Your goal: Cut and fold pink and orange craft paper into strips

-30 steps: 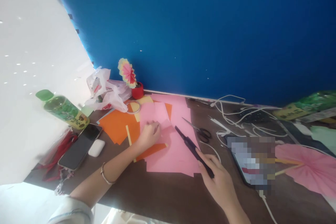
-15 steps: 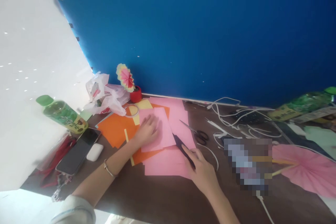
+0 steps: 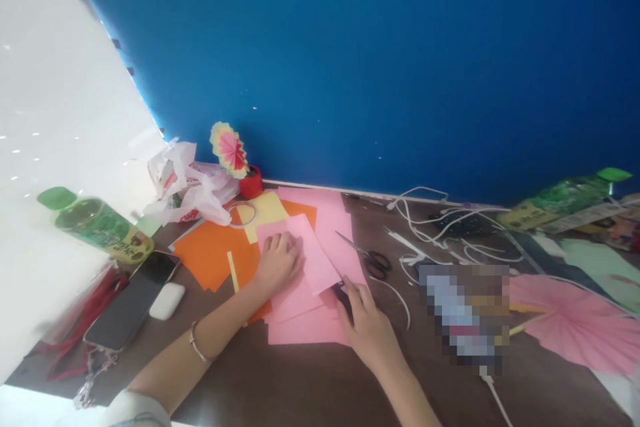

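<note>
My left hand (image 3: 279,260) presses on a folded-looking pink sheet (image 3: 313,260), its fingers bent and somewhat apart on the paper. In my right hand (image 3: 367,327) is a black-handled knife (image 3: 342,295), held at the right edge of that sheet; its blade is mostly hidden by the paper and fingers. Beneath lie larger pink sheets (image 3: 305,333), with orange paper (image 3: 203,253) and yellow paper (image 3: 267,207) at their left. Black-handled scissors (image 3: 376,264) rest just beyond my right hand.
At the left are a green-capped bottle (image 3: 100,227), a phone (image 3: 133,303) and a white earbud case (image 3: 167,301). Behind stand a plastic bag (image 3: 193,187) and red tape roll (image 3: 251,182) with a paper fan (image 3: 229,149). White cables (image 3: 425,227) and a pink fan (image 3: 575,323) lie right.
My right hand has moved with the knife along the sheet's edge toward me. The sheet's right side has shifted and tilted. My left fingers have curled more on the paper.
</note>
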`<state>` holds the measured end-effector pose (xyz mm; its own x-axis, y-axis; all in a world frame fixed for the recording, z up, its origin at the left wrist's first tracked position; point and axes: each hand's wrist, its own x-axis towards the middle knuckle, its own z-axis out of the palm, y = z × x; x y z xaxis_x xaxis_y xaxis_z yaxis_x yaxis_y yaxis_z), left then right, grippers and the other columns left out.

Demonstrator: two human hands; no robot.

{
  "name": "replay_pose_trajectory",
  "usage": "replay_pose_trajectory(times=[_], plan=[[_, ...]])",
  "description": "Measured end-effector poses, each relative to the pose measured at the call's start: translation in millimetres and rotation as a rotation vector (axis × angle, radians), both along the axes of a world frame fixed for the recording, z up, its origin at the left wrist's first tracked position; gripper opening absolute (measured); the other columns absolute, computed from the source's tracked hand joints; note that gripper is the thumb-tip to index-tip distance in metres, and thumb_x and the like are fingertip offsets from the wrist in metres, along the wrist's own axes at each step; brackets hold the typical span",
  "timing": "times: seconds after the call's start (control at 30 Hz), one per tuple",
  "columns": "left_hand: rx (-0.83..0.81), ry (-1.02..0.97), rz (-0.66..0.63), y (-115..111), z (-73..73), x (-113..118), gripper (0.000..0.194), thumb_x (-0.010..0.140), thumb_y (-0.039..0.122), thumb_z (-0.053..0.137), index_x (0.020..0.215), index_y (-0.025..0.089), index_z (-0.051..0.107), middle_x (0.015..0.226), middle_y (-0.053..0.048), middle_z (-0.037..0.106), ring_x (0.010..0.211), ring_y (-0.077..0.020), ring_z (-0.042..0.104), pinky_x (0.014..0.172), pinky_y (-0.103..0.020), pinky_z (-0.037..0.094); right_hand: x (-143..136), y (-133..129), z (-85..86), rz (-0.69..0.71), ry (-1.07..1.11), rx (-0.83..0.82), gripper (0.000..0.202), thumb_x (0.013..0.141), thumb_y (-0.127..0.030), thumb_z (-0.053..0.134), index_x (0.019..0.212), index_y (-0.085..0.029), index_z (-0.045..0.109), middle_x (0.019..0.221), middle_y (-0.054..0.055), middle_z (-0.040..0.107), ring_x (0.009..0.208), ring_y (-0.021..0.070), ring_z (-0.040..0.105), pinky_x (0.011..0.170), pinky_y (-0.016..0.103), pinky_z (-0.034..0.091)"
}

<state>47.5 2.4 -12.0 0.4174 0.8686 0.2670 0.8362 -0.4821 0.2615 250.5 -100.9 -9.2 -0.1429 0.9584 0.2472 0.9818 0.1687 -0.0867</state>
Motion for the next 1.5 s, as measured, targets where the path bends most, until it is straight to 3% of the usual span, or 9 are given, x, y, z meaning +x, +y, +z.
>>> replay_pose_trajectory(times=[0.17, 0.47, 0.8, 1.5], plan=[[-0.048, 0.015, -0.07, 1, -7.3, -2, 0.043, 0.092, 0.028, 0.027, 0.133, 0.019, 0.038, 0.141, -0.01, 0.038, 0.131, -0.026, 0.031, 0.108, -0.054, 0.016, -5, 5, -11.2, 0.026, -0.121, 0.088, 0.037, 0.09, -0.023, 0.037, 0.123, -0.01, 0.048, 0.104, 0.013, 0.061, 0.075, 0.0173, 0.063, 0.051, 0.023, 0.047], [-0.048, 0.046, -0.068, 3, -7.5, -2, 0.045, 0.092, 0.027, 0.026, 0.134, 0.018, 0.037, 0.14, -0.008, 0.04, 0.131, -0.0227, 0.033, 0.11, -0.051, 0.018, -18, 7, -20.3, -0.068, -0.306, 0.261, 0.04, 0.082, -0.017, 0.048, 0.122, -0.017, 0.053, 0.091, 0.007, 0.06, 0.055, 0.0101, 0.051, 0.048, 0.022, 0.037], [-0.035, 0.065, -0.055, 1, -7.7, 0, 0.045, 0.092, 0.028, 0.026, 0.134, 0.016, 0.038, 0.14, -0.011, 0.04, 0.132, -0.0253, 0.031, 0.109, -0.053, 0.016, -29, 5, -12.1, -0.156, -0.303, 0.276, 0.042, 0.078, -0.011, 0.052, 0.119, -0.018, 0.056, 0.088, 0.006, 0.061, 0.056, 0.0106, 0.051, 0.048, 0.023, 0.034], [-0.028, 0.053, -0.049, 5, -15.4, 0, 0.047, 0.091, 0.03, 0.028, 0.134, 0.015, 0.039, 0.14, -0.012, 0.039, 0.131, -0.0265, 0.033, 0.107, -0.056, 0.019, -32, 3, -13.3, -0.205, -0.298, 0.318, 0.031, 0.081, -0.017, 0.052, 0.111, -0.019, 0.06, 0.094, 0.007, 0.061, 0.061, 0.0113, 0.049, 0.05, 0.023, 0.029]])
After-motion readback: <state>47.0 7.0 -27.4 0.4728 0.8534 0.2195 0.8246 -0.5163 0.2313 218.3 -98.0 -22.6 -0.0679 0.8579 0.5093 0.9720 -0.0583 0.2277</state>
